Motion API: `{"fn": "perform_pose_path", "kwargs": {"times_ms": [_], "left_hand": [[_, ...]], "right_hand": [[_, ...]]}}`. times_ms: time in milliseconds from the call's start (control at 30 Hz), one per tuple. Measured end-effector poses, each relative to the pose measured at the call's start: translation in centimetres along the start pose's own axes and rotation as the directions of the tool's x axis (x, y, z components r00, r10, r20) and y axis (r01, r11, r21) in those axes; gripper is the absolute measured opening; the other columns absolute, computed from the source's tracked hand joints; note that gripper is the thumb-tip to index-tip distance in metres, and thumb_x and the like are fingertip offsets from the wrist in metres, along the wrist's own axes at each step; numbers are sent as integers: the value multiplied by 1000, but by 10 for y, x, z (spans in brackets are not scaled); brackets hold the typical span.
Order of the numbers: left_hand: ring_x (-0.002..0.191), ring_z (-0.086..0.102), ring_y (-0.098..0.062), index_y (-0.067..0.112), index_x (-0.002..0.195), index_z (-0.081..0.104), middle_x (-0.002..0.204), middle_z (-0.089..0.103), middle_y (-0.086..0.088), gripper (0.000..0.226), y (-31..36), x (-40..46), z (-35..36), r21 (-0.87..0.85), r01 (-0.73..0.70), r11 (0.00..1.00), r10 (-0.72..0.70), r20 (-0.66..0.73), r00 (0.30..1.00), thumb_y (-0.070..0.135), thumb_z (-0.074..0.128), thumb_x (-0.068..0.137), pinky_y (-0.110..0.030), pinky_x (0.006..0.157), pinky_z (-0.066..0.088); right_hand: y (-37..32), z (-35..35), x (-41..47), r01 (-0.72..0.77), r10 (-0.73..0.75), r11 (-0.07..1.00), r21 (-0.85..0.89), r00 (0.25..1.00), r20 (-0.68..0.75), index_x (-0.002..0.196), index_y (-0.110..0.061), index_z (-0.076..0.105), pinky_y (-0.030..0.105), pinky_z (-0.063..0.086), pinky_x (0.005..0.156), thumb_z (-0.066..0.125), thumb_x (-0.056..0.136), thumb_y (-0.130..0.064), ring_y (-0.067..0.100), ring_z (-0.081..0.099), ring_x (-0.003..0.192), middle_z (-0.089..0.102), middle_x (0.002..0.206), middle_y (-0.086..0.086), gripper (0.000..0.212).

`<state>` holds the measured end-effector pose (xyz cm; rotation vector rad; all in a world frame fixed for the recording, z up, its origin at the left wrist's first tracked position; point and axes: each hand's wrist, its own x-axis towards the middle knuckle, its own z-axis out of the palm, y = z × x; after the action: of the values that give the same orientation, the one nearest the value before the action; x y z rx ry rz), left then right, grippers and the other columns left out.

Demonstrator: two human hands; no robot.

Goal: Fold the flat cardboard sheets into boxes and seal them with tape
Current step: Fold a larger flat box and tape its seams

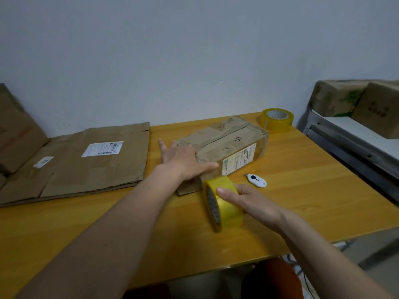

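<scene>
A worn cardboard box [228, 143], marked with a handwritten 4 and a printed label, lies on the wooden table [302, 190]. My left hand [183, 161] lies flat with straight fingers over the box's near left end, pressing it down. A flap pokes out under that hand. My right hand [248, 200] grips a yellow tape roll [224, 209] standing on edge just in front of the box. Flat cardboard sheets [86, 162] lie stacked at the left.
A second yellow tape roll [276, 120] stands at the table's back right. A small white cutter [257, 180] lies right of my hands. Boxes [354, 102] sit on a grey shelf at far right. A folded box [15, 130] leans at far left.
</scene>
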<state>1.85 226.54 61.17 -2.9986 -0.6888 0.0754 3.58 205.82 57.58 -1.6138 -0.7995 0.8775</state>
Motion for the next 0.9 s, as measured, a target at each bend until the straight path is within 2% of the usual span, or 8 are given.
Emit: {"fn": "perform_pose_path", "kwargs": {"times_ms": [167,333,433,500,600,700,767,900], "left_hand": [[146,16,-30,35,140,42,152,37,6,105,-1,0,3,-29,-27,999,27,6,1000,98,31,57,-66,112,-4],[147,13,-28,36,143,38,155,32,6,106,-3,10,-1,-30,-38,999,39,32,999,97,36,56,-66,112,-4],[147,11,-26,35,145,35,156,29,9,106,-1,7,8,-79,-40,996,38,-22,999,94,42,58,-66,112,-4],[148,9,-26,34,146,31,157,25,11,104,0,4,15,-110,-37,993,30,-62,998,91,46,60,-67,112,-2],[148,6,-25,34,148,29,158,21,12,105,2,3,20,-151,-24,988,11,-87,996,89,47,60,-66,113,-1],[149,3,-24,34,149,25,159,18,13,108,2,2,24,-191,-13,981,-4,-90,996,89,48,59,-64,113,0],[148,2,-24,35,150,22,160,15,14,109,1,1,27,-238,-10,971,-13,-97,995,88,51,60,-63,114,3],[148,7,-25,36,150,22,160,14,14,109,0,3,32,-308,-2,951,-28,-92,995,86,56,59,-63,115,9]], "right_hand": [[-5,-3,0,-32,32,999,26,999,-5,85,-21,72,22,55,65,61,78,-60,16,71,79,74,86,5,42],[-5,-2,5,-98,100,995,34,994,-46,106,0,64,37,56,84,54,83,-64,29,69,91,71,100,16,69],[-2,-14,8,-111,131,988,107,970,-203,81,-4,65,26,52,56,45,95,-51,18,62,61,64,70,10,53],[3,-29,15,-84,85,996,21,909,-408,72,-9,62,32,52,56,48,97,-40,19,58,61,60,64,6,42],[20,-54,30,-357,-22,821,-446,760,-649,101,-14,64,41,44,88,55,94,-35,26,52,105,60,104,7,24],[43,-64,39,-534,25,598,-597,757,-653,126,-13,52,37,33,100,52,95,-32,30,37,122,46,129,12,36],[53,-65,40,-523,-18,609,-596,742,-670,123,-10,55,35,34,96,52,95,-26,29,39,117,48,123,12,33],[48,-66,37,-459,11,771,-441,703,-712,119,-6,59,40,43,86,60,90,-14,32,53,105,56,115,16,30]]}}
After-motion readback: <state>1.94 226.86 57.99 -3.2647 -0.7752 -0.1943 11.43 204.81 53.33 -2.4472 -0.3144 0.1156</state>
